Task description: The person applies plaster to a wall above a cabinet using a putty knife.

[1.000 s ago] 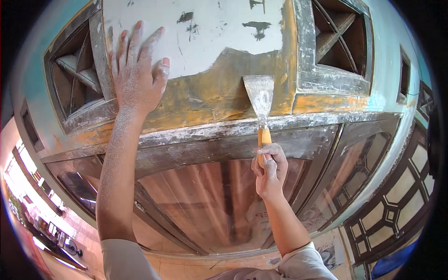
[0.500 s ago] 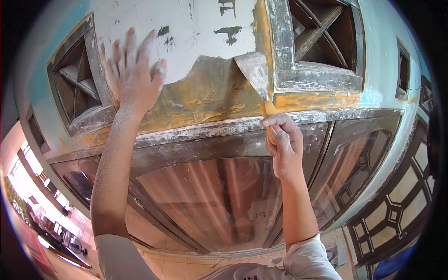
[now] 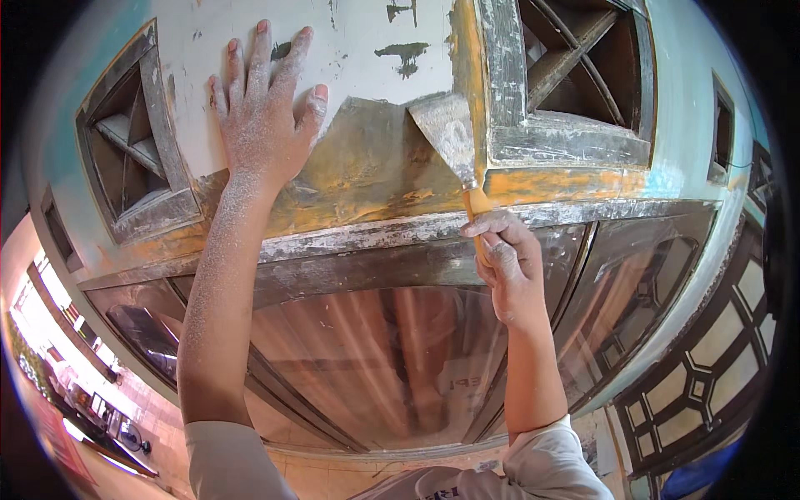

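Note:
My left hand point(image 3: 265, 133) lies flat with spread fingers on the white layer point(image 3: 358, 54) of the wall panel, dusty with white powder up the forearm. My right hand point(image 3: 512, 271) is closed round the yellowish handle of a scraper point(image 3: 450, 137), a wide, flat-bladed one smeared with white. Its blade points up and left, with its broad edge at the jagged lower border of the white layer. Below that border, a brown and orange stripped patch point(image 3: 358, 158) shows between the hands. Whether the blade has slipped under the layer I cannot tell.
Worn wooden vent frames with crossed bars stand on either side, a right one point(image 3: 575, 142) and a left one point(image 3: 137, 142). A scuffed ledge point(image 3: 367, 233) runs below the patch, above glazed dark-framed panes point(image 3: 375, 358). A patterned dark door point(image 3: 700, 375) is at the right.
My left hand has slid to the right and slightly up over the white layer. The scraper and my right hand have barely moved against the wall; the view has shifted a little.

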Motion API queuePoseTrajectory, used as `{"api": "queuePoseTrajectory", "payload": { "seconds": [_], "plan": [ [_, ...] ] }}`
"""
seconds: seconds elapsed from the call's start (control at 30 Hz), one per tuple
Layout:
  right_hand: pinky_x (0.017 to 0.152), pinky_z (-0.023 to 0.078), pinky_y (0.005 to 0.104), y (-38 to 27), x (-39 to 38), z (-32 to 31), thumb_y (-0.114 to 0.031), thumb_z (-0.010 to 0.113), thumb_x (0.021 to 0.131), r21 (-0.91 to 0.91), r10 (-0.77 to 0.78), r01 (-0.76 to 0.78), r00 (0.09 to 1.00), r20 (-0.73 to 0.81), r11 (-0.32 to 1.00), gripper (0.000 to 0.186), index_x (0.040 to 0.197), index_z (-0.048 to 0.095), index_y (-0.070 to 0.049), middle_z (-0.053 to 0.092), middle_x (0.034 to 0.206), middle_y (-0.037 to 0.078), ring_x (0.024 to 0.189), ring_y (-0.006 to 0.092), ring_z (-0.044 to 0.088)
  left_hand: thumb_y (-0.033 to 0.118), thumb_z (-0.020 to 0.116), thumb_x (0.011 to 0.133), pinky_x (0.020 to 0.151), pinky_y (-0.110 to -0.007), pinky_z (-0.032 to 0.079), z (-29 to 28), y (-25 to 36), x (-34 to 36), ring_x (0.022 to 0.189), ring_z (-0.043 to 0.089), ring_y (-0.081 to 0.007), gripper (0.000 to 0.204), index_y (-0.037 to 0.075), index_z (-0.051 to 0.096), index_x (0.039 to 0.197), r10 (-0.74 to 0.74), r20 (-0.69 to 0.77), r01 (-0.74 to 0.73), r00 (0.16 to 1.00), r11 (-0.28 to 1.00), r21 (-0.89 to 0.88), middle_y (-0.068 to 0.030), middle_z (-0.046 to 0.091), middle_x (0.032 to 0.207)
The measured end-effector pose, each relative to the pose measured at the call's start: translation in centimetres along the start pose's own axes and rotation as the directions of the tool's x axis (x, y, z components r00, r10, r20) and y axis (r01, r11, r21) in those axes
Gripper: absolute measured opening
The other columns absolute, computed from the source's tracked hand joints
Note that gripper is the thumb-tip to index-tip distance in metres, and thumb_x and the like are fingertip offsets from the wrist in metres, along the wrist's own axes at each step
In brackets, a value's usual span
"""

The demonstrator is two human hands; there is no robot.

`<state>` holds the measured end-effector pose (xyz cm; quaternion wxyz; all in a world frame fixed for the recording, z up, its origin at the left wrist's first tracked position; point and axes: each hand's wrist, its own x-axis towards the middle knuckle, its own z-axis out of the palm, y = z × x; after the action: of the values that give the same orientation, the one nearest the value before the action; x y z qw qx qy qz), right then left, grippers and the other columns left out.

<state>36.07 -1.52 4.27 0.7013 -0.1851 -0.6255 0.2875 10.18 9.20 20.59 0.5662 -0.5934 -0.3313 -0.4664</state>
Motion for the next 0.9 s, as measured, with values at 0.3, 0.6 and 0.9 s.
{"api": "queuePoseTrajectory", "payload": {
  "seconds": [0.3, 0.6, 0.9],
  "plan": [
    [0.061, 0.028, 0.0206, -0.2, 0.5, 0.9, -0.009, 0.045, 0.104, 0.016, -0.005, 0.004, 0.999, 0.034, 1.0, 0.022, 0.108, 0.067, -0.005, 0.044, 0.078, -0.008, 0.068, 0.0024, 0.035, 0.046, 0.05, 0.103, 0.122, -0.062, 0.013, 0.4, -0.4, 0.0, 0.155, 0.018, -0.0377, 0.059, 0.037, 0.034, 0.159, 0.035, -0.042, -0.036, 0.998, 0.999, -0.033, -0.0056, 0.022, 0.17],
    [0.058, 0.026, 0.0197, 0.2, 0.8, 2.2, -0.01, 0.044, 0.104, 0.053, -0.086, 0.086, 0.996, -0.004, 0.995, 0.023, 0.11, 0.066, -0.005, 0.041, 0.077, -0.009, 0.065, 0.0008, 0.032, 0.043, 0.05, 0.103, 0.122, -0.062, 0.013, 0.5, 0.0, 0.0, 0.155, 0.019, -0.0367, 0.058, 0.037, 0.034, 0.159, 0.039, -0.055, -0.041, 0.998, 0.998, -0.044, -0.0058, 0.024, 0.169],
    [0.058, 0.027, 0.0194, 3.8, -0.1, 4.2, -0.014, 0.043, 0.106, 0.095, -0.129, 0.133, 0.99, -0.053, 0.987, 0.024, 0.117, 0.063, -0.004, 0.041, 0.081, -0.008, 0.067, 0.0013, 0.032, 0.038, 0.053, 0.102, 0.121, -0.063, 0.014, 0.1, 0.3, 0.1, 0.155, 0.02, -0.0382, 0.06, 0.035, 0.035, 0.159, 0.045, -0.063, -0.05, 0.997, 0.996, -0.073, -0.0073, 0.025, 0.169]
  ]
}}
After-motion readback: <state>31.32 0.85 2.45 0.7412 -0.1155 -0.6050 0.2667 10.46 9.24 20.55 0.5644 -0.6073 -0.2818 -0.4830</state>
